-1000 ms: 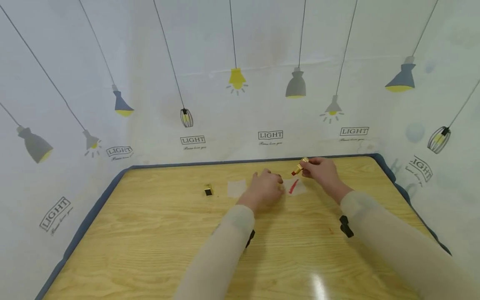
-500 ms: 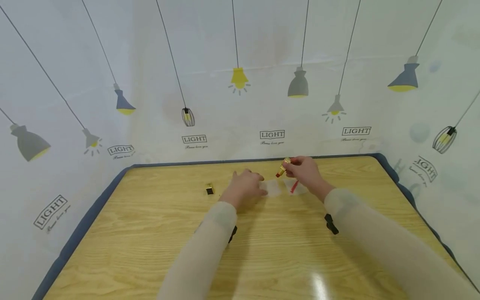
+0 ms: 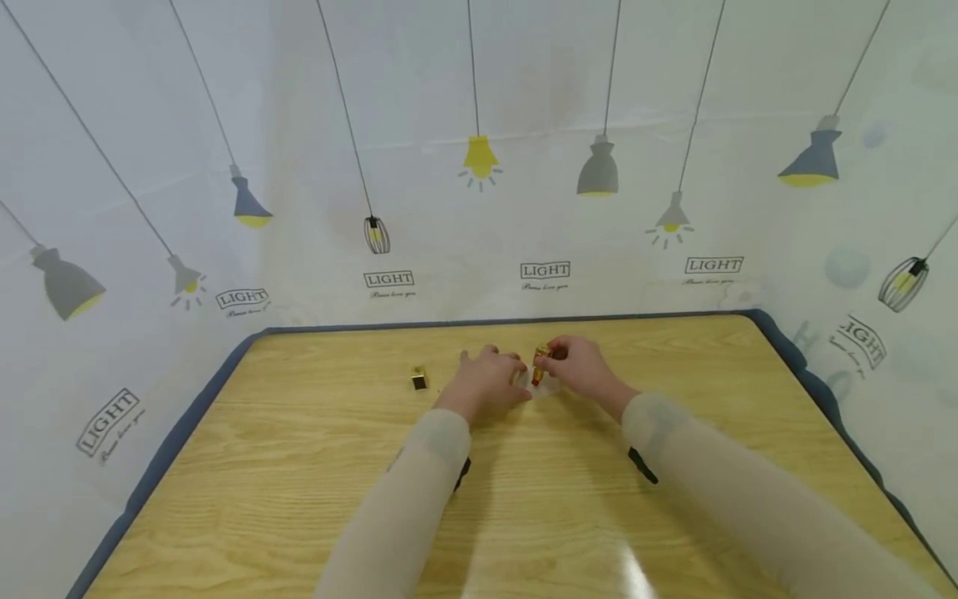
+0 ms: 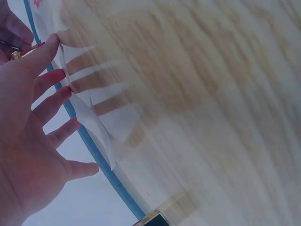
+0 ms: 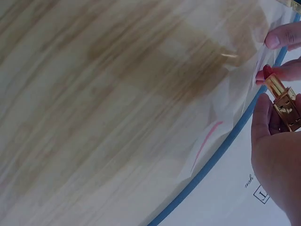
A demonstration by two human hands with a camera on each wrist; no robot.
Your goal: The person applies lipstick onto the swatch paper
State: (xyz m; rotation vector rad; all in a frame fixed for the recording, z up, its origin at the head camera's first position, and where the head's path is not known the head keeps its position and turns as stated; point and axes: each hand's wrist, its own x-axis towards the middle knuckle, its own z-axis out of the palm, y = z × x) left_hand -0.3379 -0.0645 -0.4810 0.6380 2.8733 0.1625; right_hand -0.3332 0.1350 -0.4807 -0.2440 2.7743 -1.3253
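Note:
My right hand (image 3: 587, 366) holds a gold-cased lipstick (image 3: 540, 363) between thumb and fingers, its red tip pointing down. In the head view the tip meets or hovers just over a small white paper (image 3: 551, 388); contact cannot be told. The right wrist view shows the lipstick (image 5: 285, 106) tilted close to the left fingertips. My left hand (image 3: 486, 383) spreads its fingers at the paper's left side. From the left wrist, the left hand (image 4: 42, 127) lies with extended fingers along a white sheet (image 4: 96, 129). Another paper with a red stroke (image 5: 205, 143) lies beside the right hand.
A gold lipstick cap (image 3: 419, 378) with a dark opening lies left of the left hand. The wooden table (image 3: 314, 466) has a blue edging (image 3: 359, 326) at the back, below a wall covering (image 3: 299, 166) printed with lamps.
My left hand slid left, exposing a paper to its right. My right hand carried the lipstick left and down from the red-streaked paper to this one, now covering the streaked paper in the head view.

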